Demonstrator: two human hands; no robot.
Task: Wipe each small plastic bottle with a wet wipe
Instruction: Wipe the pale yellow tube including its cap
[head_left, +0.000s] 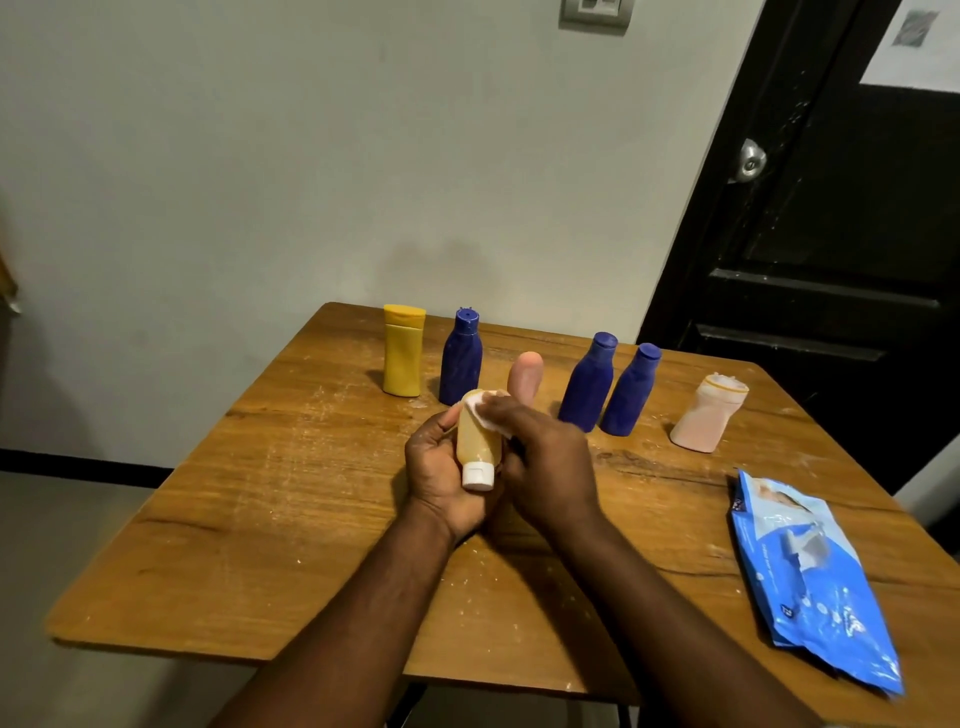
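My left hand (439, 470) grips a small amber bottle (477, 441) with a white cap pointing toward me, held above the wooden table (260, 519). My right hand (545, 462) presses a white wet wipe (485, 410) against the bottle's far end. Behind my hands a row of bottles stands on the table: a yellow bottle (403, 351), a dark blue bottle (461, 358), a pink rounded bottle (525, 376) partly hidden by my hands, two more blue bottles (589, 382) (631, 389), and a pale pink bottle (707, 413) at the right.
A blue pack of wet wipes (815, 582) lies flat near the table's right edge. A grey wall rises behind the table, and a dark door (831, 234) stands at the right. The table's front left corner borders open floor.
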